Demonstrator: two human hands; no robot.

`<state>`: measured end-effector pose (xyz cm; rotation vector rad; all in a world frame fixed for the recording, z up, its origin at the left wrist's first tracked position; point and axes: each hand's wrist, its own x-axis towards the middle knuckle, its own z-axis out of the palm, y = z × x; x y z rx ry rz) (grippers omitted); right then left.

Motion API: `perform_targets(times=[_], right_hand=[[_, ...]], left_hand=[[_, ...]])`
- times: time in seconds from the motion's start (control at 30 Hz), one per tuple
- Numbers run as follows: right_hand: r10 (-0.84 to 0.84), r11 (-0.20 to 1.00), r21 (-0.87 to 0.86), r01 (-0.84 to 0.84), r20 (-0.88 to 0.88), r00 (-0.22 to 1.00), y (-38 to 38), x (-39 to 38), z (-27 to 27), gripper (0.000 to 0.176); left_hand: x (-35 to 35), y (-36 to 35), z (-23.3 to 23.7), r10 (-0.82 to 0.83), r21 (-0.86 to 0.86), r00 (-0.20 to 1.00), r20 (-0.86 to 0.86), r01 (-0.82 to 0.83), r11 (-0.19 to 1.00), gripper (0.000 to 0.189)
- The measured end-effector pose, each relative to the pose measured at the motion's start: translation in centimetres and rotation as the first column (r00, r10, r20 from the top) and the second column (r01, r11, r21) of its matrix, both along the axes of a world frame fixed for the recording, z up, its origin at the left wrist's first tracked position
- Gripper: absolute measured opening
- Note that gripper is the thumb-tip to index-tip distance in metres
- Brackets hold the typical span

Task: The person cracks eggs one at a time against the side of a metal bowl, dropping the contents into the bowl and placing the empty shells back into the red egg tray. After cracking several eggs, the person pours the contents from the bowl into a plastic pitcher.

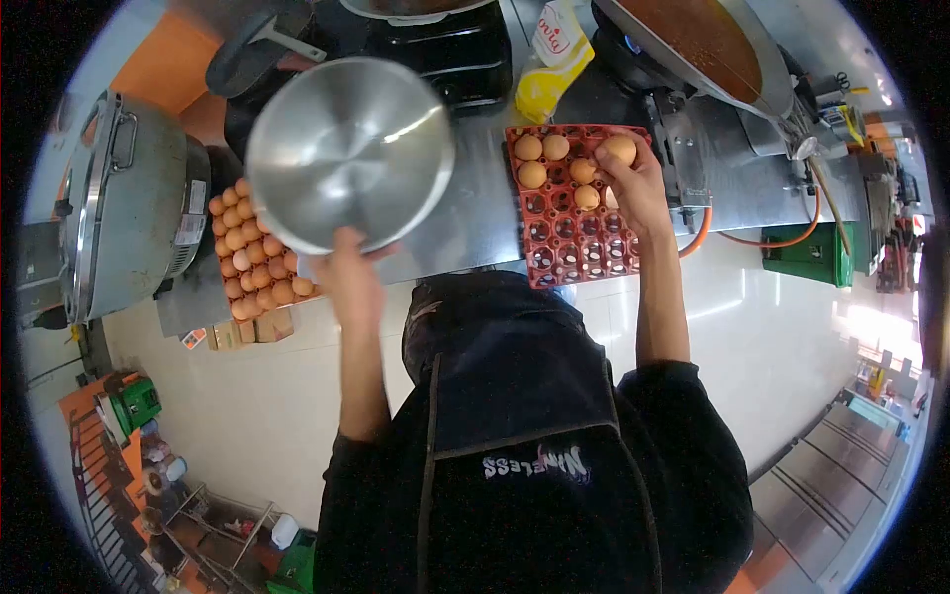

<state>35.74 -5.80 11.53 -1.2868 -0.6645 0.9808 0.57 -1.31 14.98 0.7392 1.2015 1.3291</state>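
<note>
Observing remotely, I find the left hand (348,279) closed on the near rim of the bowl (346,148), presumably to steady it; blur hides the exact grip. The right hand (638,183) pinches one egg (619,149) between thumb and fingers, over the red tray (535,285), whose cups, I judge, prevent rolling. Bowl-to-counter (477,188) contact: cannot tell.

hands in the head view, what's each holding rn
Left hand: closed on the rim of the round silver metal bowl.
Right hand: closed, holding a light-brown oval egg at the red plastic egg tray.
</note>
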Motion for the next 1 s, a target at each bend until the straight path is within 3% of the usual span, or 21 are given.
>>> perform_targets(times=[0.03,0.13,0.17,0.2,0.27,0.4,0.5,0.53,0.6,0.67,0.73,0.77,0.8,0.87,0.9,0.97,1.0], right_hand=[[0.012,1.000,-0.012,-0.010,0.157,0.988,0.0,-0.3,0.8,0.036],[-0.013,0.997,-0.069,0.035,0.308,0.951,-0.6,-1.0,2.2,0.036],[-0.071,0.997,0.000,0.074,0.301,0.951,-0.5,-1.5,1.7,0.035],[-0.063,0.992,-0.075,0.101,0.398,0.915,-0.5,-1.5,1.0,0.028],[-0.199,0.973,0.044,0.227,0.659,0.726,-0.5,-1.4,-0.6,0.021],[-0.395,0.913,0.161,0.376,0.584,0.709,-1.8,-0.3,-0.7,0.020],[-0.429,0.894,0.262,0.364,0.736,0.523,-1.9,-0.2,-1.8,0.021],[-0.434,0.891,0.263,0.371,0.736,0.520,-1.9,-0.3,-1.8,0.021],[-0.408,0.891,0.128,0.436,0.650,0.641,-1.5,-0.6,-1.5,0.019],[-0.457,0.872,0.193,0.451,0.652,0.605,-1.5,-0.2,-0.5,0.021],[-0.406,0.891,0.093,0.444,0.598,0.691,-1.2,-0.2,1.2,0.022],[-0.264,0.941,0.045,0.336,0.720,0.642,-1.1,-0.4,2.2,0.026],[-0.262,0.940,0.041,0.339,0.720,0.643,-0.9,-0.7,2.0,0.026],[0.119,0.992,-0.080,-0.099,0.856,0.504,0.5,-1.0,1.6,0.030],[0.116,0.992,-0.080,-0.093,0.856,0.504,1.0,-1.1,0.7,0.030],[0.238,0.945,-0.154,-0.289,0.929,0.282,2.3,-1.4,-1.5,0.035],[0.240,0.942,-0.154,-0.297,0.930,0.280,2.6,-1.7,-1.8,0.035]], left_hand=[[2.0,0.0,-0.8,-0.057,-0.059,0.998,0.031,0.059,0.997,0.049],[8.6,-0.3,-2.2,-0.242,-0.084,0.942,0.231,0.267,0.960,0.053],[10.6,-0.7,-2.6,-0.272,-0.103,0.920,0.282,0.311,0.945,0.054],[12.3,-1.1,-3.4,-0.281,-0.101,0.916,0.285,0.320,0.942,0.054],[14.8,-1.7,-4.6,-0.310,-0.105,0.894,0.324,0.360,0.927,0.057],[15.1,-1.4,-5.1,-0.325,-0.199,0.881,0.345,0.407,0.892,0.062],[16.1,-1.4,-5.5,-0.420,-0.171,0.831,0.364,0.503,0.847,0.072],[16.4,-1.6,-5.4,-0.427,-0.170,0.828,0.364,0.510,0.843,0.072],[16.9,-1.7,-5.0,-0.358,-0.215,0.873,0.331,0.439,0.873,0.063],[16.6,-1.6,-4.7,-0.356,-0.222,0.880,0.315,0.433,0.873,0.063],[16.5,-1.5,-4.9,-0.355,-0.235,0.886,0.299,0.429,0.872,0.062],[16.5,-1.6,-5.4,-0.383,-0.220,0.867,0.319,0.461,0.860,0.064],[16.5,-1.8,-5.6,-0.414,-0.207,0.845,0.338,0.496,0.843,0.065],[16.9,-2.2,-5.9,-0.423,-0.219,0.841,0.337,0.507,0.833,0.066],[17.0,-2.5,-5.9,-0.428,-0.233,0.839,0.336,0.515,0.825,0.068],[17.4,-2.7,-6.3,-0.440,-0.218,0.842,0.312,0.514,0.829,0.069],[17.3,-2.8,-6.4,-0.446,-0.211,0.848,0.286,0.510,0.834,0.071]])
